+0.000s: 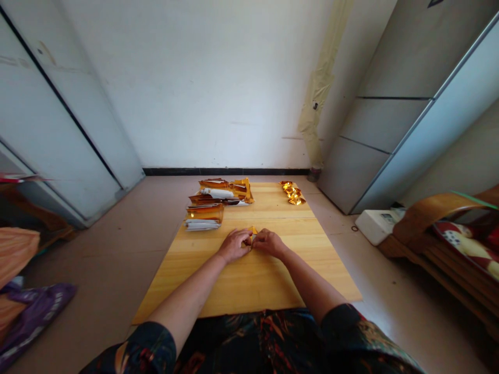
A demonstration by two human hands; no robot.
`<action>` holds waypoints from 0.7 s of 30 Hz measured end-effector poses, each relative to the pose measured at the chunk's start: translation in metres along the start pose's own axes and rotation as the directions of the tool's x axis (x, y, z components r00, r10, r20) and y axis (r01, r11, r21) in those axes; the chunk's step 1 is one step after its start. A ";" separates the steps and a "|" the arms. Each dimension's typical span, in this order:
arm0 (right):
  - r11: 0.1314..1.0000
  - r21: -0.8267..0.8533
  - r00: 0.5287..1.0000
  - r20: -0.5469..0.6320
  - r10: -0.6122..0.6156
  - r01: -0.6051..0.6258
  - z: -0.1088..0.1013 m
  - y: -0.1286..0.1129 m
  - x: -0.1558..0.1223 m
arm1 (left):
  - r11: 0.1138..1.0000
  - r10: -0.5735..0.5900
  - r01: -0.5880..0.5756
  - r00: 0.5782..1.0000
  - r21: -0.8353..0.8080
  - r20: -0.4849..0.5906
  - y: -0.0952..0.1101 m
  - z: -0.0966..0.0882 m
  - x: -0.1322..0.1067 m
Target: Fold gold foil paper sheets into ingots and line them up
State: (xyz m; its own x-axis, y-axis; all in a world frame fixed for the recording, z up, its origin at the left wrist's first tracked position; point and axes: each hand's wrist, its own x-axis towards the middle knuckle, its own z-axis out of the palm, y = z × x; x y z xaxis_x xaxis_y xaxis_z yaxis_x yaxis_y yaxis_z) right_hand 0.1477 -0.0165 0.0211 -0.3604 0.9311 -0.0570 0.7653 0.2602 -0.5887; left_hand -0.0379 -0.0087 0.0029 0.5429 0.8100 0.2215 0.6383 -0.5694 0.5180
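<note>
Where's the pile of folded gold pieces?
In the head view, the folded gold foil pieces sit at the far right corner of the wooden board, right of the stacked gold-and-white sheets.

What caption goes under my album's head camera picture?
Left hand and right hand hold a small gold foil piece on a wooden board, near gold paper stacks and folded gold pieces.

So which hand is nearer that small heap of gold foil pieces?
The right hand is nearer, in front of the gold foil heap and slightly left of it; the left hand sits farther left.
</note>
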 end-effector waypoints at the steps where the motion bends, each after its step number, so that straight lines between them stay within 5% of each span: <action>1: 1.000 0.017 1.000 0.006 -0.023 0.023 0.000 0.002 -0.001 | 1.000 -0.008 0.008 1.000 -0.003 0.006 0.001 -0.001 0.000; 7: 0.996 0.015 0.996 -0.019 -0.088 0.088 0.000 0.005 -0.002 | 0.999 -0.050 0.051 0.998 -0.012 0.029 0.001 -0.002 0.001; 21: 0.972 -0.209 0.994 -0.051 0.096 -0.104 -0.003 -0.020 -0.005 | 0.999 -0.034 0.035 0.999 -0.020 0.038 -0.003 0.000 0.001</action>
State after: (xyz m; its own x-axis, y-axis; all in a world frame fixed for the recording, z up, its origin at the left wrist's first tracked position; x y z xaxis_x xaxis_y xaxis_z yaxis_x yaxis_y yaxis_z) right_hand 0.1359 -0.0253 0.0359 -0.2576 0.9636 -0.0715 0.8933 0.2093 -0.3977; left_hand -0.0392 -0.0065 0.0015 0.5412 0.8231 0.1719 0.6460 -0.5379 0.5417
